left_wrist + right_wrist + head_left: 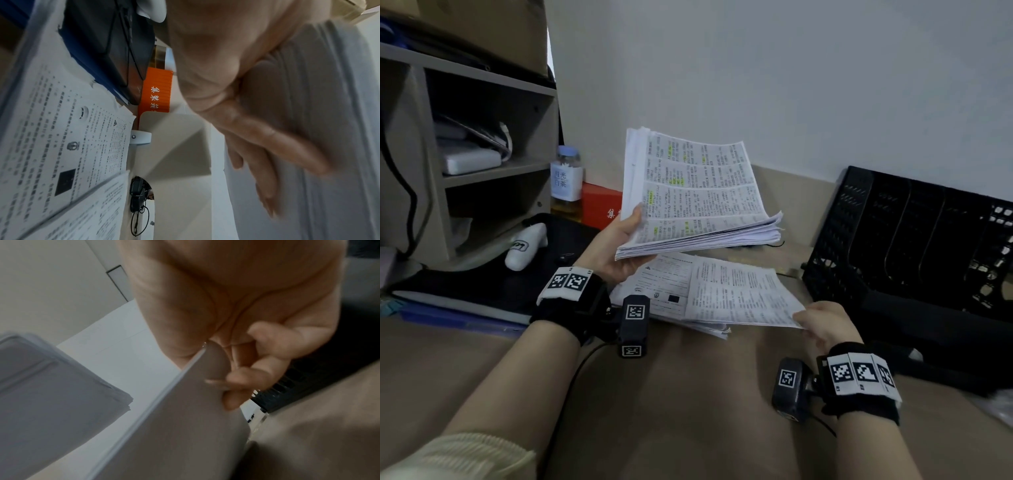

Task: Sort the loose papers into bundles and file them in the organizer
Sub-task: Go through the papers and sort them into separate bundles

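Observation:
My left hand [625, 245] holds a thick bundle of printed papers [698, 192] with yellow highlights up above the desk, thumb on top and fingers [267, 146] spread under it. Below it, loose printed sheets [736, 294] lie on the desk. My right hand [820, 323] pinches the near right corner of the top few sheets [185, 426] between thumb and fingers, lifting it slightly. The black mesh organizer [914, 236] lies tilted against the wall at the right, its slots holding no papers.
A beige shelf unit [482, 154] with white items stands at the left. Beside it are a bottle [566, 181] and a red box [601, 205]. Black and blue folders [465, 298] and a white pouch [525, 245] lie left of the papers. A black item [935, 335] sits before the organizer.

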The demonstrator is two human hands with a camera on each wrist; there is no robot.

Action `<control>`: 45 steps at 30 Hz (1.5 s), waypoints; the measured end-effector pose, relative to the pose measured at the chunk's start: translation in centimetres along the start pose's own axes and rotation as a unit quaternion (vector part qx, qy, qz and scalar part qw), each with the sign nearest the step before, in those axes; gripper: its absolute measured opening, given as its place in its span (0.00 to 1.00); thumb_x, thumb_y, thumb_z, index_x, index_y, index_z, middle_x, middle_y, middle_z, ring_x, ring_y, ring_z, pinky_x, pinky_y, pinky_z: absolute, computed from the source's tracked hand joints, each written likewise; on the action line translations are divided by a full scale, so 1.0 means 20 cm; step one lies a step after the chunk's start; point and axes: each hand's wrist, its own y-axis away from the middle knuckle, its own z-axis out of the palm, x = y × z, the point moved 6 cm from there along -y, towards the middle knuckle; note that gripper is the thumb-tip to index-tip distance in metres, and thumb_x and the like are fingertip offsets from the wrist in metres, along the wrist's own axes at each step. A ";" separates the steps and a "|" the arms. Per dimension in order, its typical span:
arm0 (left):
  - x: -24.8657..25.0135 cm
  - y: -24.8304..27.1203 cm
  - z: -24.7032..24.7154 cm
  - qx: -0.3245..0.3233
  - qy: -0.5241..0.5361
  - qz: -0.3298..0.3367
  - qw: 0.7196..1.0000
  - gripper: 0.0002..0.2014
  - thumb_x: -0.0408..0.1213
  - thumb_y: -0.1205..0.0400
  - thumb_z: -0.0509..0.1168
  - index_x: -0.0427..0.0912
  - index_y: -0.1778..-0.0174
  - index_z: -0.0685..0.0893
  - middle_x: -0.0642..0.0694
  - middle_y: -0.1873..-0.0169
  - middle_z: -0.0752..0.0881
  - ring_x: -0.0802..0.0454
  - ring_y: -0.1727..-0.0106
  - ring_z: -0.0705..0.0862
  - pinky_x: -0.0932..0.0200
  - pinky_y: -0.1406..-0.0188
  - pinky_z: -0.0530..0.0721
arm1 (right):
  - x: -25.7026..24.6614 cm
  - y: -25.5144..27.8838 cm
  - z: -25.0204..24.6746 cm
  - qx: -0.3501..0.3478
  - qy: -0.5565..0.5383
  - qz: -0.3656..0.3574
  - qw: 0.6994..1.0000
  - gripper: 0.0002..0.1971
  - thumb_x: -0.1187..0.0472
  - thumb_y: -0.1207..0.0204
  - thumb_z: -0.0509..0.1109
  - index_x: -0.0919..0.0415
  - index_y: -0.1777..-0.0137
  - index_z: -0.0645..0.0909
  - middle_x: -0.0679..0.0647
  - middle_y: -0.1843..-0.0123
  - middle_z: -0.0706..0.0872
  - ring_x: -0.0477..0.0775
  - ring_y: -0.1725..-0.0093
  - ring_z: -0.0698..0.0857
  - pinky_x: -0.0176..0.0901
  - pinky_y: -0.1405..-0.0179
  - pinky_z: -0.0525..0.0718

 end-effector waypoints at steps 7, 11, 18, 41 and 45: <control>-0.02 0.00 0.01 -0.009 -0.029 -0.010 0.999 0.14 0.48 0.13 0.58 0.46 0.37 0.82 0.42 0.45 0.91 0.49 0.57 0.92 0.60 0.74 0.89 | 0.00 0.03 -0.05 0.021 0.119 0.027 0.992 0.33 0.66 0.32 0.72 0.57 0.25 0.71 0.61 0.28 0.74 0.65 0.29 0.71 0.52 0.34 0.77; -0.03 -0.01 0.01 -0.012 -0.040 -0.012 0.999 0.20 0.49 0.14 0.60 0.46 0.28 0.78 0.40 0.38 0.87 0.47 0.52 0.91 0.59 0.73 0.89 | -0.04 0.05 -0.01 0.005 0.127 -0.006 0.992 0.27 0.63 0.28 0.69 0.51 0.27 0.73 0.60 0.28 0.71 0.63 0.27 0.62 0.57 0.27 0.70; -0.02 -0.01 0.02 -0.020 -0.044 -0.009 0.999 0.14 0.48 0.13 0.58 0.49 0.36 0.81 0.43 0.42 0.90 0.47 0.49 0.90 0.56 0.60 0.90 | -0.16 0.08 0.18 -0.073 0.107 -0.098 0.987 0.09 0.55 0.24 0.68 0.43 0.46 0.80 0.42 0.49 0.80 0.54 0.32 0.73 0.56 0.26 0.71; -0.11 -0.04 0.00 -0.054 -0.134 -0.068 0.987 0.19 0.47 0.12 0.56 0.50 0.25 0.73 0.41 0.36 0.86 0.41 0.42 0.88 0.52 0.69 0.90 | -0.29 0.20 0.18 -0.152 -0.210 -0.108 0.960 0.13 0.51 0.16 0.60 0.50 0.45 0.87 0.45 0.44 0.89 0.47 0.41 0.84 0.52 0.33 0.77; -0.11 -0.04 -0.01 -0.054 -0.128 -0.068 0.988 0.18 0.46 0.12 0.56 0.50 0.27 0.73 0.42 0.40 0.88 0.43 0.47 0.90 0.50 0.67 0.90 | -0.30 0.20 0.17 -0.153 -0.233 -0.125 0.952 0.16 0.52 0.29 0.68 0.51 0.44 0.89 0.47 0.39 0.88 0.52 0.36 0.84 0.56 0.31 0.77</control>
